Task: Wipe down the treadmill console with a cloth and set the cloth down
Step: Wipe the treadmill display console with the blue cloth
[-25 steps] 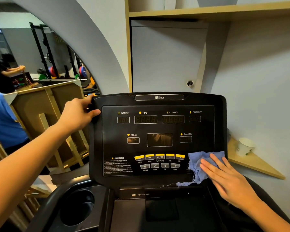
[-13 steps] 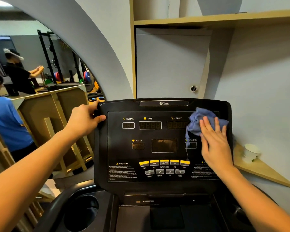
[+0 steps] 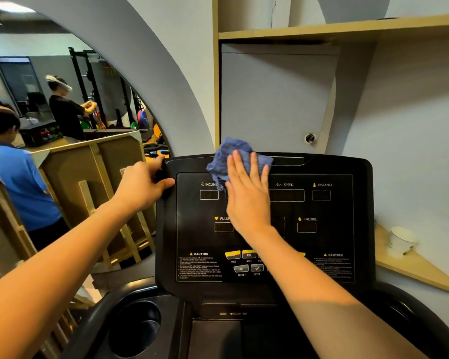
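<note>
The black treadmill console point(image 3: 329, 229) fills the middle of the view, with yellow labels and buttons on its face. A crumpled blue cloth point(image 3: 227, 158) lies against the console's top edge, left of centre. My right hand point(image 3: 248, 193) presses flat on the cloth with the fingers spread, covering the time display. My left hand point(image 3: 143, 186) grips the console's upper left corner, thumb on the front face.
A cup holder point(image 3: 134, 330) sits in the tray at lower left. A white paper cup point(image 3: 401, 240) stands on a wooden corner shelf point(image 3: 420, 273) to the right. A grey wall and wooden shelving rise behind. Left, a wooden frame point(image 3: 88, 177), a person in blue and another person.
My right hand has swept the cloth from the console's lower right corner up to the upper right, then left along the top to the upper middle. My left hand kept its grip.
</note>
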Demonstrator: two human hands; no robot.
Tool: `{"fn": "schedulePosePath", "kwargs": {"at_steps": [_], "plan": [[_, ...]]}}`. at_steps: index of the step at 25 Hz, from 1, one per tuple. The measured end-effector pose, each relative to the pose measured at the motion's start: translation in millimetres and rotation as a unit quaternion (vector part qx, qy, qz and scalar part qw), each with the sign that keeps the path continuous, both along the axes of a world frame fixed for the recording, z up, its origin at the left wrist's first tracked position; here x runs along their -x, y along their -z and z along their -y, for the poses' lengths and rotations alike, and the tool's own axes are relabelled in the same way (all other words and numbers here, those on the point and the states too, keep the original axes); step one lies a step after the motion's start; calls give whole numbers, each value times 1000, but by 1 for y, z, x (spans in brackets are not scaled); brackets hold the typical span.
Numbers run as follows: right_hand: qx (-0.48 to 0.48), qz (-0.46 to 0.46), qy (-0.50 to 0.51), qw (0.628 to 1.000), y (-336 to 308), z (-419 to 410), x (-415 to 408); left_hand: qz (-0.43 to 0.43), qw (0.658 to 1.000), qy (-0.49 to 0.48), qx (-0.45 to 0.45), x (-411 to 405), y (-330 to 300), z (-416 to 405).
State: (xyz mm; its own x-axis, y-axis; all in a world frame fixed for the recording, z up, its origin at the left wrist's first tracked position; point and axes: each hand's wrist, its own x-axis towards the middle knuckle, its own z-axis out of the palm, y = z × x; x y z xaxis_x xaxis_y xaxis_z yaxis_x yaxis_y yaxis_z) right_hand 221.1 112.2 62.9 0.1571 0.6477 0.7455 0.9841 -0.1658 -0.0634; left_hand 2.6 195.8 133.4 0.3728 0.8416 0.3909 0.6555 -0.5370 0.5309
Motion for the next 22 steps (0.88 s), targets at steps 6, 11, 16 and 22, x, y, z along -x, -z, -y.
{"fn": "schedulePosePath", "kwargs": {"at_steps": [6,11,16,22], "plan": [[27,-5,-37,999,13,-11,46,-16,1000,2,-13,4,0,-4],[63,9,-86,994,41,0,75,-18,999,8,-28,4,1,-3],[112,61,-136,982,89,33,97,-5,1000,7,-16,3,1,-4],[112,151,-164,968,139,76,63,-16,1000,2,-10,5,2,-6]]}}
